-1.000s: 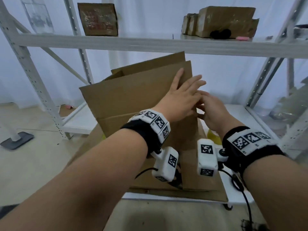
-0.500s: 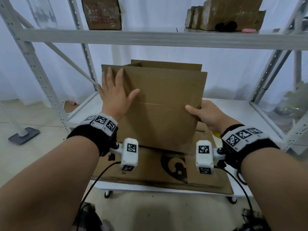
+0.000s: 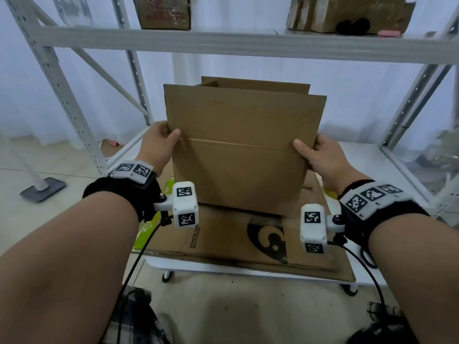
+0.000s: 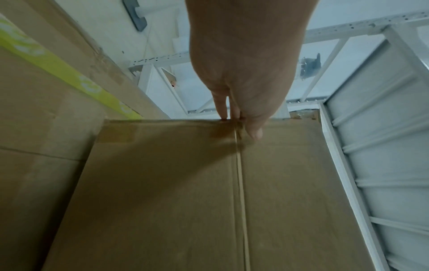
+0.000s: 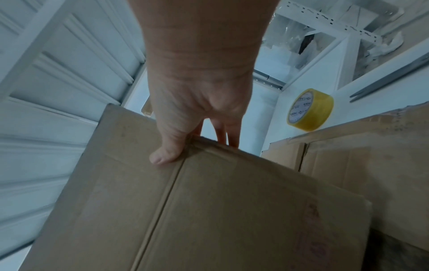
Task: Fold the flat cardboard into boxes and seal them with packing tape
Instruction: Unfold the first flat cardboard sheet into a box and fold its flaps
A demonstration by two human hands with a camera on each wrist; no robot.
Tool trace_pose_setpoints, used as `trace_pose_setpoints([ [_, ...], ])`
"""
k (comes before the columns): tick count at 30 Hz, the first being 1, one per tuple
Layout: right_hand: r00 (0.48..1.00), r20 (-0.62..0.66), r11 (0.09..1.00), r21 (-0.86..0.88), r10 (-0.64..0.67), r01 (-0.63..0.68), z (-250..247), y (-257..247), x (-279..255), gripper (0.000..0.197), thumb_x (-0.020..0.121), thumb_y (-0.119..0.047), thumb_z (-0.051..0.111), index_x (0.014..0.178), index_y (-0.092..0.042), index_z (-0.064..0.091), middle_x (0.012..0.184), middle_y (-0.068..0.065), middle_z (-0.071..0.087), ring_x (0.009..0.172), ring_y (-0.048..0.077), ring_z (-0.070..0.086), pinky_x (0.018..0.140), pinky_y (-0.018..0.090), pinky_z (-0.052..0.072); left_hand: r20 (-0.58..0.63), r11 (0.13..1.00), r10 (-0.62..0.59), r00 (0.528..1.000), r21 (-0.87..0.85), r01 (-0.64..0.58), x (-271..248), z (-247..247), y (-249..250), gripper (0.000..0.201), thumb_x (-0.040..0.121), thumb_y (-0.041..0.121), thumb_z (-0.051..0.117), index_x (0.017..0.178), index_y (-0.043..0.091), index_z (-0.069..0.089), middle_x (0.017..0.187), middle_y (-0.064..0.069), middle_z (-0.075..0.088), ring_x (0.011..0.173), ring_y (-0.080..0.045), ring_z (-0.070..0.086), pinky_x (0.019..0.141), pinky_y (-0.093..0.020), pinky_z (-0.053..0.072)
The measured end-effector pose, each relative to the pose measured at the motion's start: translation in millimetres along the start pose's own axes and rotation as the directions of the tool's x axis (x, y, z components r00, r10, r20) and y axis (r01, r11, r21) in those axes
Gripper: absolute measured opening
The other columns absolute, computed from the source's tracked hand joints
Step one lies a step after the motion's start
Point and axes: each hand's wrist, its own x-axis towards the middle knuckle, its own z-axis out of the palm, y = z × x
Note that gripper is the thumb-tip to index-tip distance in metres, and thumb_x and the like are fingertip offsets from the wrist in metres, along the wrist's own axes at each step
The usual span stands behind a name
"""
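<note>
box (image 3: pixel 238 150) upright | left hand (image 3: pixel 159 142), right hand (image 3: pixel 320 157) grip sides

The flat cardboard (image 3: pixel 218 240) bears small print, roughly "Nurtured For Family"; the tape roll's (image 5: pixel 310 109) label is illegible.

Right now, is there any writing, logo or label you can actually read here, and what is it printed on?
"Narrow For Family": my best reading, small print on the flat cardboard under the box.
Round dark logo on that cardboard: no letters legible.
Tape roll label: too blurred.
Wrist markers: square codes, no words.
Shelf carton label: blurred.
</note>
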Motion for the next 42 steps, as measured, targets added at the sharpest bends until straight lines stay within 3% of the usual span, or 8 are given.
trace_pose_setpoints([
  [8, 0.911, -0.366, 0.96, -0.127, 0.189, -0.25, 8, 8, 11, 0.067, 0.09, -0.037, 0.066, 0.137, -0.005, 0.032, 0.135, 0.016, 0.05, 0.12, 0.032, 0.052, 0.099, 0.045, 0.046, 0.174, 0.995, 0.055, 0.983, -0.097, -0.039, -9, 1, 0, 0.012, 0.095, 0.011, 0.057, 0.084, 0.016, 0.055, 0.086, 0.001, 0.059, 0.079, -0.014, 0.059, 0.079, -0.03, 0.054],
  [14, 0.962, 0.021, 0.954, 0.122, 0.273, -0.274, 34, -17, -2, 0.118, 0.073, -0.066, 0.069, 0.154, -0.032, -0.01, 0.162, -0.003, 0.005, 0.14, 0.027, 0.031, 0.095, 0.047, 0.051, 0.315, 0.952, 0.305, 0.898, -0.096, -0.29, -32, 15, 34, 0.008, 0.091, 0.016, 0.064, 0.083, 0.015, 0.064, 0.088, -0.004, 0.067, 0.081, -0.01, 0.061, 0.079, -0.02, 0.049],
  [18, 0.971, 0.221, 0.995, 0.004, 0.096, -0.099, 50, -41, -22, 0.119, 0.066, -0.07, 0.065, 0.153, -0.036, -0.009, 0.16, -0.008, 0.015, 0.138, 0.023, 0.036, 0.096, 0.056, 0.049, 0.436, 0.895, 0.403, 0.805, -0.007, -0.445, -56, 40, 47, 0.017, 0.095, 0.022, 0.058, 0.094, 0.005, 0.062, 0.09, -0.006, 0.065, 0.083, -0.013, 0.059, 0.08, -0.029, 0.051],
  [24, 0.997, 0.07, 0.971, -0.234, -0.027, 0.042, 51, -28, -21, 0.116, 0.07, -0.066, 0.072, 0.155, -0.026, 0.003, 0.156, 0.001, 0.032, 0.138, 0.022, 0.038, 0.108, 0.047, 0.042, 0.695, 0.829, 0.336, 0.635, 0.101, -0.55, -73, 66, 45, 0.033, 0.096, -0.001, 0.042, 0.121, 0.007, 0.062, 0.124, -0.008, 0.063, 0.117, -0.02, 0.055, 0.105, -0.035, 0.04],
  [29, 0.992, -0.008, 0.93, -0.35, -0.125, 0.115, 43, -20, -17, 0.076, 0.085, -0.042, 0.058, 0.15, -0.022, 0.025, 0.139, -0.001, 0.052, 0.122, 0.02, 0.054, 0.1, 0.04, 0.047, 0.332, 0.824, 0.407, 0.851, 0.269, -0.499, -54, 42, 40, 0.026, 0.095, 0.003, 0.044, 0.109, 0.009, 0.064, 0.113, -0.003, 0.06, 0.104, -0.016, 0.055, 0.091, -0.026, 0.045],
  [34, 0.974, -0.086, 0.917, -0.364, -0.209, 0.165, 38, -22, -18, 0.043, 0.085, -0.028, 0.047, 0.127, -0.026, 0.051, 0.107, -0.002, 0.066, 0.093, 0.02, 0.062, 0.086, 0.042, 0.053, -0.051, 0.869, 0.42, 0.906, 0.312, -0.385, -29, 18, 21, 0.043, 0.089, 0.013, 0.061, 0.129, 0.006, 0.045, 0.13, -0.016, 0.038, 0.12, -0.028, 0.041, 0.103, -0.027, 0.03],
  [38, 0.956, -0.146, 0.913, -0.362, -0.254, 0.187, 27, -21, -15, 0.027, 0.089, -0.013, 0.047, 0.111, -0.017, 0.062, 0.092, -0.003, 0.065, 0.083, 0.014, 0.059, 0.075, 0.029, 0.046, 0.008, 0.994, 0.088, 0.996, 0.065, -0.088, -24, 16, 20, 0.079, 0.089, 0.034, 0.066, 0.148, 0.014, 0.018, 0.145, -0.011, 0.032, 0.124, -0.024, 0.046, 0.104, -0.032, 0.036],
  [42, 0.963, -0.158, 0.919, -0.367, -0.216, 0.146, 14, -13, -10, 0.024, 0.089, -0.006, 0.046, 0.068, -0.019, 0.046, 0.068, -0.002, 0.052, 0.062, 0.012, 0.046, 0.057, 0.026, 0.034, 0.087, 0.984, 0.054, 0.995, 0.164, -0.068, -22, 18, 22, 0.051, 0.096, 0.034, 0.054, 0.141, 0.014, 0.039, 0.122, -0.003, 0.059, 0.109, -0.017, 0.056, 0.089, -0.026, 0.042],
])
